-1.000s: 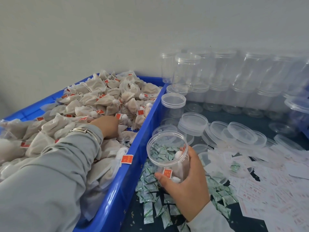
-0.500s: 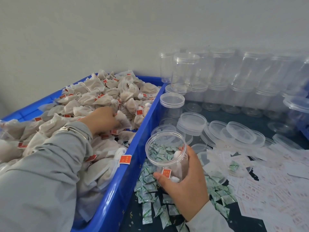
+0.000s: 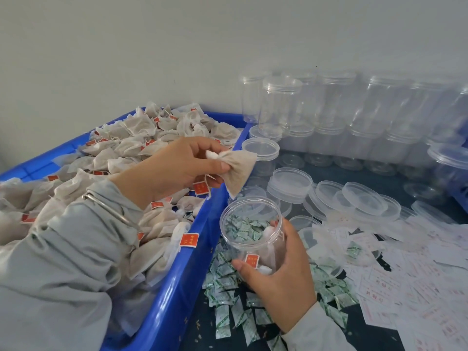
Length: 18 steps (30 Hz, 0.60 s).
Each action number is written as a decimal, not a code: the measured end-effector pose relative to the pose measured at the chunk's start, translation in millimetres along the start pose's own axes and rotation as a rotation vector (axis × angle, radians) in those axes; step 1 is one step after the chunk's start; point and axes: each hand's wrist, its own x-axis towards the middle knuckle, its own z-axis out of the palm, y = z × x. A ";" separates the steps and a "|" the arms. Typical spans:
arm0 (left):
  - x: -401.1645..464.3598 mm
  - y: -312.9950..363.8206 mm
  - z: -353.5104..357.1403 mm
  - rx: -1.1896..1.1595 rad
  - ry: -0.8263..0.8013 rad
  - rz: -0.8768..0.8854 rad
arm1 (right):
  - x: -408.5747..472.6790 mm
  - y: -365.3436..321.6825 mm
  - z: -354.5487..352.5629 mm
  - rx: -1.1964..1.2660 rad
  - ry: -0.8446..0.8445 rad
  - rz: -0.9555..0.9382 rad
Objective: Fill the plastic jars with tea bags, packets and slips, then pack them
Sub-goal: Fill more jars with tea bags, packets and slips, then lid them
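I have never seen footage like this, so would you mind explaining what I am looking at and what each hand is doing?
There is no machine here: a person wears a camera on the head, looking forward and down, so you see their own two hands. The left hand pinches one tea bag, lifted out of the blue crate heaped with such bags. The right hand grips an open plastic jar, held just below the bag; at least one bag with a red tag already lies inside. On the dark table lie small green packets, loose clear lids and printed paper slips. Empty jars are stacked against the wall behind.
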 end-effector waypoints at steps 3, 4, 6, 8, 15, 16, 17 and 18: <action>-4.7 4.7 8.3 0.022 -0.083 0.015 | -0.5 0.5 0.6 0.008 0.002 0.004; -5.7 5.1 10.8 0.024 -0.105 0.018 | -0.7 0.5 0.5 0.008 0.003 0.002; -7.1 5.0 15.8 0.026 -0.143 0.024 | -0.2 0.5 0.7 -0.001 0.007 -0.008; -8.2 5.0 20.2 0.041 -0.169 0.021 | 0.3 0.2 0.9 0.003 0.010 -0.010; -11.2 5.7 32.0 0.206 -0.256 -0.036 | 0.8 -1.0 0.7 0.059 0.005 0.008; -11.4 5.5 32.7 0.212 -0.259 -0.039 | 0.8 -1.2 0.6 0.070 0.001 0.014; -11.7 5.7 33.1 0.217 -0.259 -0.040 | 0.8 -1.4 0.6 0.073 -0.002 0.018; -11.9 6.1 33.1 0.221 -0.255 -0.043 | 0.9 -1.6 0.4 0.071 -0.005 0.020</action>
